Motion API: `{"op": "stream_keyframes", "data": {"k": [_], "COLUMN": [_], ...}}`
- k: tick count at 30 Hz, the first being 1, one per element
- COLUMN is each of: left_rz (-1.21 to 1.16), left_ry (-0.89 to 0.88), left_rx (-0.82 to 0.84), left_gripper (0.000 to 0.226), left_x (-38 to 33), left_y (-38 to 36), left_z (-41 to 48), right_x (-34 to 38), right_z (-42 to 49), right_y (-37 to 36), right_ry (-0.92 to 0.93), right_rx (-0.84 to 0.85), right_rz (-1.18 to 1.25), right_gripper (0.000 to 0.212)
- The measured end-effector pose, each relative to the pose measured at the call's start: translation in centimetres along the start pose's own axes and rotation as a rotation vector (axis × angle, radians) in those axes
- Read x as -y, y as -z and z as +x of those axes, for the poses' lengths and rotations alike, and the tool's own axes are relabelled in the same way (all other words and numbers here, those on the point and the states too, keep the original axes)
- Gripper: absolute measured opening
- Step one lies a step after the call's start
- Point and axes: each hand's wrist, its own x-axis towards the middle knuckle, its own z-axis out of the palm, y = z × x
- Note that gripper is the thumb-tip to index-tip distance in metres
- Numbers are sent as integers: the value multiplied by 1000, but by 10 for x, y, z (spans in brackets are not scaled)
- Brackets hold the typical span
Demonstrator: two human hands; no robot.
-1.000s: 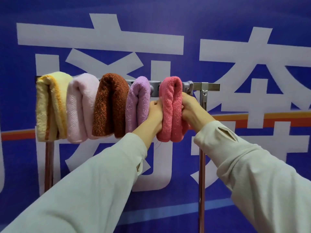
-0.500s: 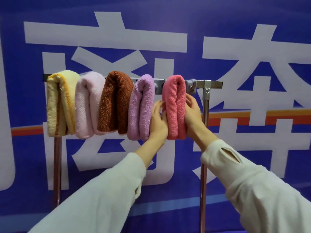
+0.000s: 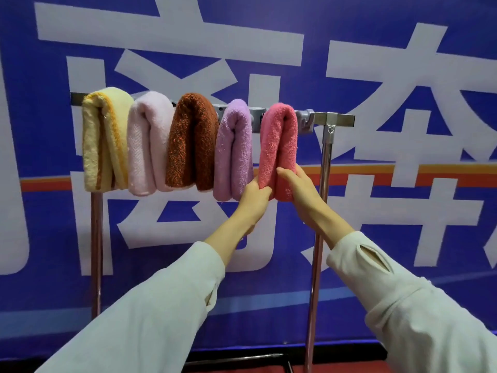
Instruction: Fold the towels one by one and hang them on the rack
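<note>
Several folded towels hang side by side over the rack's top bar (image 3: 340, 119): yellow (image 3: 103, 138), pale pink (image 3: 149, 141), brown (image 3: 192, 138), lilac (image 3: 234, 149) and, rightmost, a coral pink towel (image 3: 278, 141). My left hand (image 3: 254, 196) pinches the lower left flap of the coral pink towel. My right hand (image 3: 298, 188) grips its lower right flap, thumb in front and fingers behind. Both hands sit at the towel's bottom edge, below the bar.
The rack's right post (image 3: 320, 211) stands just right of my right hand, the left post (image 3: 96, 251) under the yellow towel. A grey clip (image 3: 305, 121) sits on the bar. A blue banner (image 3: 403, 63) with white characters hangs behind. The rack's base rail (image 3: 236, 358) lies on a red floor.
Both hands slid down the coral pink towel from near the bar to its bottom edge. The view has moved closer and slightly down.
</note>
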Motion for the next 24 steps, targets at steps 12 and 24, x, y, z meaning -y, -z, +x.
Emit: {"op": "stream_keyframes", "data": {"k": [12,24], "left_rz": [213,377], "left_ry": [94,538], "left_rx": [242,237], "left_gripper": [84,65], "left_x": [15,58], "left_y": [4,54], "left_z": [-20,-134], "right_x": [-5,-59], "right_z": [-42,-155], "right_y": [-8,-6], "right_ry": [-74,-457], "right_rx": [70,191], "right_rz": [-81,-431], "right_gripper": [51,55]}}
